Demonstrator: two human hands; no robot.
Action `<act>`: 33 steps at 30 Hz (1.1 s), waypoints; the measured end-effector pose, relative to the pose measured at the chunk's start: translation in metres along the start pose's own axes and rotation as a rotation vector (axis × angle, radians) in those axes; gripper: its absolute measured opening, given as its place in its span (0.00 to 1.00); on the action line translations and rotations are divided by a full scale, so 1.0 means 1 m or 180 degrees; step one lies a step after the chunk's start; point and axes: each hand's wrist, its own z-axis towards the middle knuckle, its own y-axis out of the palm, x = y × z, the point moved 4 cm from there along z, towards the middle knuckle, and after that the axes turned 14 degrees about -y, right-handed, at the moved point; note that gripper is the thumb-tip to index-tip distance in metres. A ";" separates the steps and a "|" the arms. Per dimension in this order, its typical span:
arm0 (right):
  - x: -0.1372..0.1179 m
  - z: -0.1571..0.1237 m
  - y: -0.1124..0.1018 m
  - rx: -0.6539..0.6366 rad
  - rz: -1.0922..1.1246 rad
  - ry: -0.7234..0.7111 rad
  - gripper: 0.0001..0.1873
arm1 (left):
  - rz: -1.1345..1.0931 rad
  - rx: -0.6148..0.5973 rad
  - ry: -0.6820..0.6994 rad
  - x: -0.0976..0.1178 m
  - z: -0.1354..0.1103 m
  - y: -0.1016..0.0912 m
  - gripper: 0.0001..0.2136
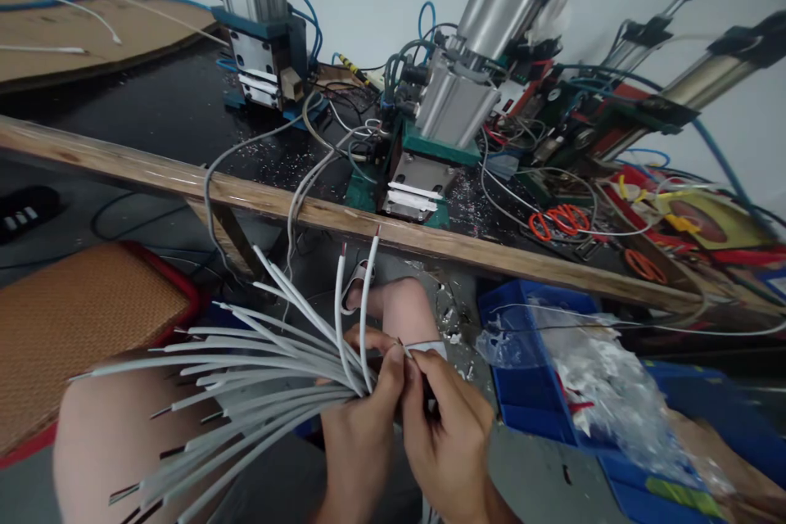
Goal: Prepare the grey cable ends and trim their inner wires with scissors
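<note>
A thick bundle of white cables [276,364] fans out to the left above my lap. Several of their ends show stripped dark or reddish wires. My left hand [362,434] is closed around the bundle, and two cables stand up from it toward the bench. Close against it, my right hand [451,426] is closed in a pinch, thumb and forefinger meeting my left thumb. A small thin cable end [408,352] shows between the fingertips there. The rest of what the right fingers grip is hidden.
Along the bench [246,188] stand pneumatic machines: one at left [255,24], one in the middle [454,98], one at right [651,106]. Orange-handled scissors [558,221] lie on it. Below right are blue bins [528,393] with plastic bags [614,393]. A woven-topped stool [92,319] stands left.
</note>
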 end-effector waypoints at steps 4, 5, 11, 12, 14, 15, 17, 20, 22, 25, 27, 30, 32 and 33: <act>0.001 0.002 0.001 -0.0063 -0.0024 -0.0019 0.09 | -0.0074 0.0053 -0.0105 -0.004 0.003 -0.002 0.07; 0.002 0.003 0.000 -0.0104 0.0009 -0.0020 0.09 | -0.0133 -0.0032 -0.0180 -0.006 0.005 -0.003 0.07; 0.019 0.013 -0.011 -0.0813 0.0566 -0.0148 0.11 | -0.0509 -0.0966 -0.0928 -0.018 0.011 -0.001 0.14; 0.021 0.013 -0.011 -0.0830 0.0644 -0.0126 0.11 | -0.0503 -0.0947 -0.0994 -0.020 0.009 0.000 0.14; 0.021 0.013 -0.010 -0.0629 0.0605 -0.0033 0.11 | -0.0510 -0.0650 -0.1026 -0.025 0.005 0.000 0.14; 0.019 0.012 -0.008 -0.0467 0.0511 0.0008 0.11 | -0.0488 -0.0417 -0.0966 -0.026 0.002 0.000 0.13; 0.014 0.009 -0.003 -0.0194 0.0300 0.0044 0.10 | -0.0311 0.0001 -0.0768 -0.027 -0.002 -0.001 0.11; 0.009 0.006 0.004 -0.0101 0.0224 0.0061 0.10 | -0.0001 0.0191 -0.0543 -0.022 -0.001 -0.001 0.10; 0.011 0.007 0.005 -0.0181 0.0314 0.0101 0.10 | -0.0255 -0.0061 -0.0705 -0.022 0.002 0.002 0.12; 0.016 0.009 0.002 -0.0356 0.0498 0.0068 0.10 | -0.0974 -0.0455 -0.1207 -0.027 0.006 0.006 0.18; 0.021 0.011 -0.003 -0.0451 0.0609 0.0043 0.10 | -0.1273 -0.0684 -0.1468 -0.031 0.008 0.006 0.21; 0.030 0.014 -0.013 -0.0721 0.0800 0.0063 0.11 | -0.1324 -0.1213 -0.1540 -0.030 0.015 0.002 0.18; 0.035 0.017 -0.019 -0.1081 0.0984 -0.0011 0.11 | -0.0970 -0.1646 -0.1348 -0.026 0.019 -0.001 0.15; 0.036 0.019 -0.020 -0.1266 0.1079 -0.0070 0.11 | -0.0768 -0.1797 -0.1216 -0.023 0.020 -0.002 0.13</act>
